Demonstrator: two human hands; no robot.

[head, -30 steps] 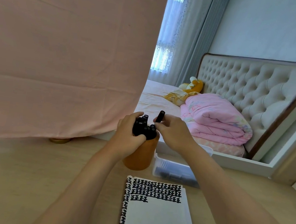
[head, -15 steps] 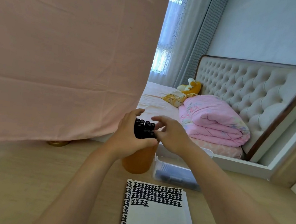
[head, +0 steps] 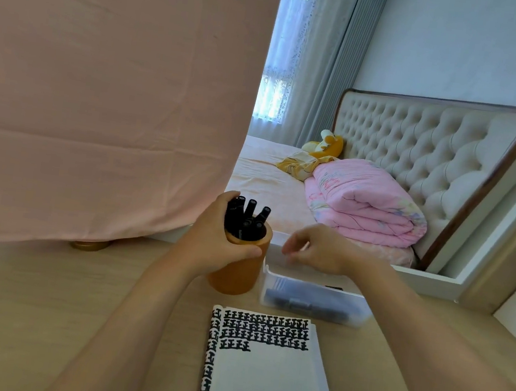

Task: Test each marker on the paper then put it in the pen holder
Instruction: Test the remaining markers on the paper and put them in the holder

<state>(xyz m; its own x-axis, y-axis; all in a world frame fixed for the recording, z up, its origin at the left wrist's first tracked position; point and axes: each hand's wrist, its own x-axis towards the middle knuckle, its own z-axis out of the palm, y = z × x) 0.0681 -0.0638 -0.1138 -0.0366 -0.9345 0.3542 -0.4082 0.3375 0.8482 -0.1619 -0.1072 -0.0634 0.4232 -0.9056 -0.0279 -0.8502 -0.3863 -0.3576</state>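
Observation:
An orange cylindrical pen holder [head: 239,275] stands on the wooden desk, with several black markers [head: 246,221] sticking out of its top. My left hand [head: 214,242] grips the holder near its rim. My right hand [head: 318,247] hovers to the right of the holder, above a clear plastic box [head: 315,301] that holds more dark markers; its fingers are loosely curled and hold nothing. A white notepad [head: 265,380] lies in front, its top and left edge covered with rows of black test marks.
The wooden desk [head: 21,312] spreads to the left. A pink cloth [head: 106,93] hangs over the left half of the view. Behind the desk is a bed with a folded pink quilt [head: 364,202] and a tufted headboard [head: 425,158].
My right hand pushed a black marker down into the holder, let go, and moved right, over the plastic box. My left hand stayed on the holder.

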